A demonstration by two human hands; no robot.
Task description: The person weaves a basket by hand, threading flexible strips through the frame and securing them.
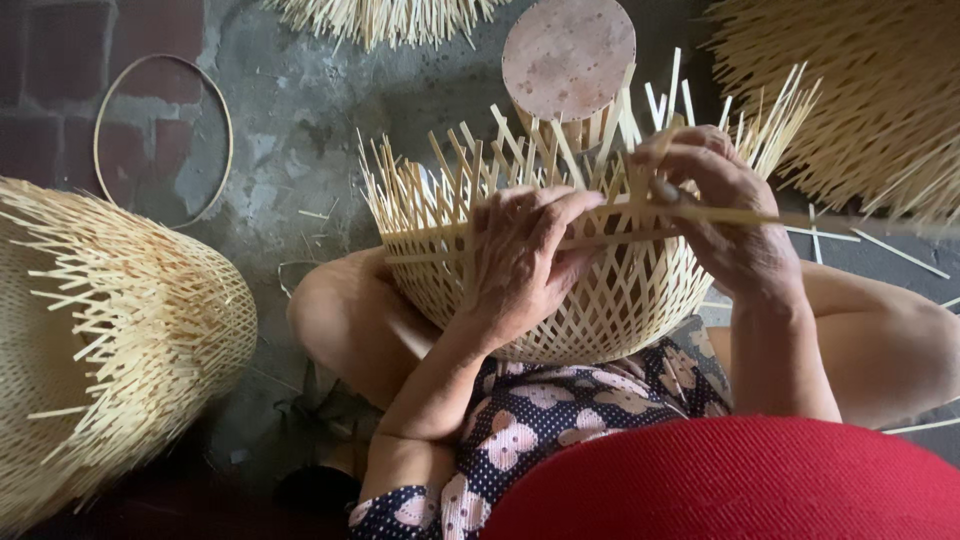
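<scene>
Your left hand (pixel 520 262) presses flat against the basket (pixel 600 300) wall; your right hand (pixel 715 205) pinches a strip (pixel 740 215) at the basket's rim.

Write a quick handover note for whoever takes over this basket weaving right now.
Left hand: pressed on the basket wall, fingers on a horizontal strip.
Right hand: pinching that strip at the rim.
Basket: on the lap, between the knees.
Done: lower wall woven in an open lattice.
Left: upper stakes stick up loose; rim unfinished.
Nearby: larger basket at left, hoop on the floor.
</scene>
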